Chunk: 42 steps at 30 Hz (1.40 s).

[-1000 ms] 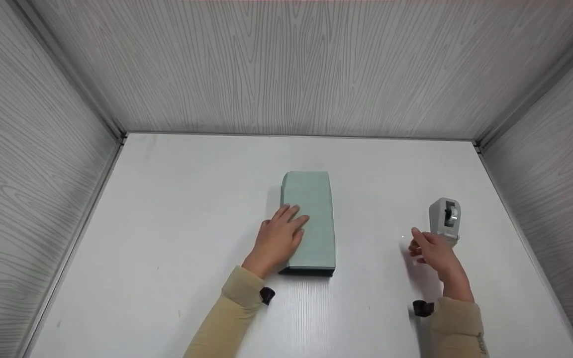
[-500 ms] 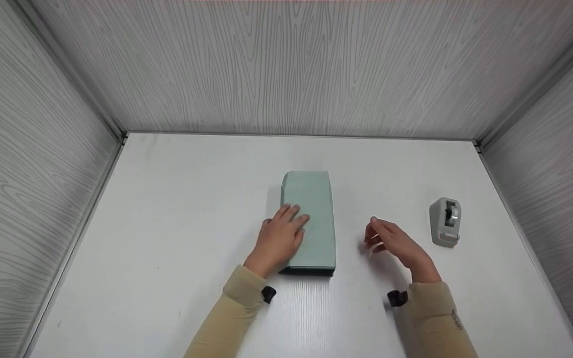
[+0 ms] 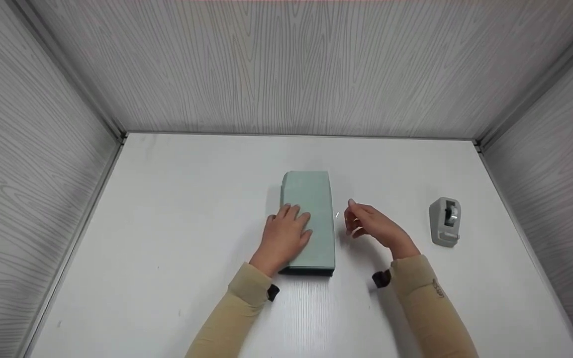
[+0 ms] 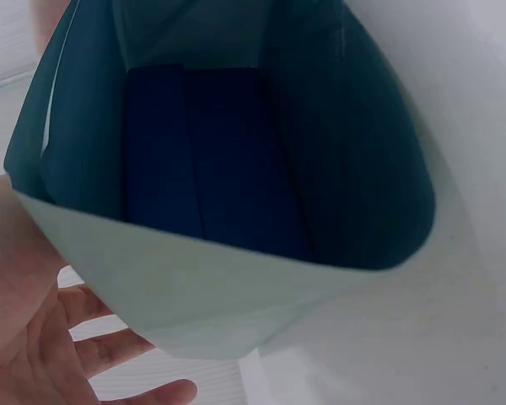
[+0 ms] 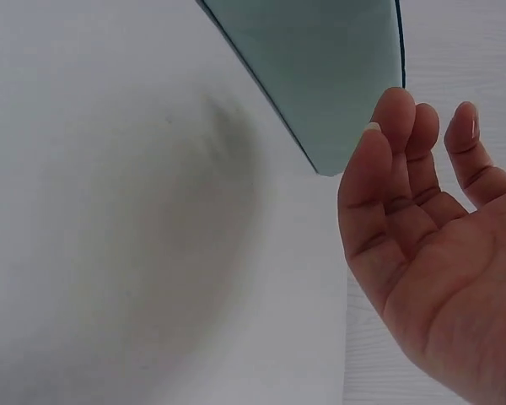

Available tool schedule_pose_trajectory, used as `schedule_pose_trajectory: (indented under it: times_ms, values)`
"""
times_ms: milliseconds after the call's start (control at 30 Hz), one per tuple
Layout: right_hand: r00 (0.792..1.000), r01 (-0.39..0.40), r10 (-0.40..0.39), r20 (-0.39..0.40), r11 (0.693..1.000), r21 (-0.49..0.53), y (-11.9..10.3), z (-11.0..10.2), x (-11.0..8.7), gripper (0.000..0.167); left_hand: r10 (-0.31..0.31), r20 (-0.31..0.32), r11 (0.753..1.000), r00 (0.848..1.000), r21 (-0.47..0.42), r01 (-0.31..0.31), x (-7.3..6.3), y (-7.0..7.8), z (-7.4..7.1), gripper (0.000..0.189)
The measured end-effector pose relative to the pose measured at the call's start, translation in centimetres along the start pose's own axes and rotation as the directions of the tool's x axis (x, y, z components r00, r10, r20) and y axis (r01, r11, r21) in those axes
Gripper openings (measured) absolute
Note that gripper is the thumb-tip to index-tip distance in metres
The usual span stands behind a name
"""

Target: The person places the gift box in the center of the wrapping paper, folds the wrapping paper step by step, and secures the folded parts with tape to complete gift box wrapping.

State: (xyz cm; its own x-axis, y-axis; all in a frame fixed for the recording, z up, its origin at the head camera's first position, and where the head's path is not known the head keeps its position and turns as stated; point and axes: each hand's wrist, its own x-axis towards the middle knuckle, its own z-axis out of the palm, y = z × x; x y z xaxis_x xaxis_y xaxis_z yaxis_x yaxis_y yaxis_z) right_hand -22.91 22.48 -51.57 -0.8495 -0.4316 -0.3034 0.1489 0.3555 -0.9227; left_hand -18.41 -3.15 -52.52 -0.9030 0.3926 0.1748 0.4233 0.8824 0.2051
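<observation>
A pale green paper bag (image 3: 316, 248) lies lengthwise on the table, its mouth toward me. Its dark blue-green inside shows through the mouth (image 4: 211, 169) in the left wrist view. My left hand (image 3: 282, 241) rests on the bag's left side with fingers spread, pressing on its upper face. To the right of the bag, my right hand (image 3: 373, 223) pinches a short strip of clear tape (image 3: 337, 215) between thumb and forefinger. Only a glint of the strip shows in the head view. In the right wrist view the thumb and forefinger of that hand (image 5: 438, 236) meet near the bag's corner.
A grey tape dispenser (image 3: 445, 223) with a roll in it stands at the right of the white table (image 3: 192, 199). Wood-grained panels (image 3: 286, 69) wall the table at the back and on both sides.
My right hand has moved left from the tape dispenser to beside the bag, carrying the tape. My left hand stays on the bag, its fingers a little more bent.
</observation>
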Motion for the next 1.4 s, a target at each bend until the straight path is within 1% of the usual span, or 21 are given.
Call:
schedule_pose_trajectory:
  times_ms: [167,333,500,633,833,1000,1133,1267,1400]
  values:
    - [1.0,-0.026,0.026,0.016,1.0,-0.017,-0.3,0.3,1.3,0.067,0.001,0.006,0.998,1.0,0.057,-0.001,0.2,0.4,0.2,0.043]
    - [0.999,-0.034,0.035,0.026,0.999,-0.024,-0.7,0.6,2.0,0.068,-0.001,0.026,0.997,1.0,0.076,-0.001,0.5,0.9,0.1,0.045]
    - [0.999,-0.041,0.041,0.03,0.999,-0.016,-0.8,0.9,2.5,0.063,-0.006,0.051,0.995,0.999,0.102,0.001,0.7,1.3,0.1,0.046]
    - [0.998,-0.045,0.045,0.034,0.999,-0.008,-0.8,0.9,2.7,0.066,-0.008,0.078,0.989,0.997,0.147,-0.003,0.9,1.7,0.2,0.049]
    - [0.997,-0.058,0.059,0.041,0.998,-0.015,-1.0,1.0,2.8,0.069,-0.019,0.105,0.985,0.994,0.174,0.0,1.2,2.1,0.3,0.05]
    - [0.997,-0.071,0.074,0.022,0.994,-0.087,-0.9,0.9,2.7,0.065,-0.025,0.109,0.982,0.994,0.188,0.004,1.3,2.1,0.4,0.049]
    - [0.995,-0.096,0.1,0.018,0.984,-0.148,-0.6,0.9,2.7,0.054,-0.03,0.114,0.981,0.993,0.196,0.007,1.2,2.2,0.4,0.05]
    - [0.993,-0.112,0.116,0.012,0.978,-0.174,-0.3,0.8,2.8,0.044,-0.031,0.116,0.978,0.993,0.206,0.006,1.2,2.2,0.4,0.05]
    - [0.989,-0.144,0.146,-0.001,0.973,-0.179,0.0,0.8,2.8,0.048,-0.029,0.115,0.977,0.993,0.211,0.004,1.2,2.2,0.5,0.05]
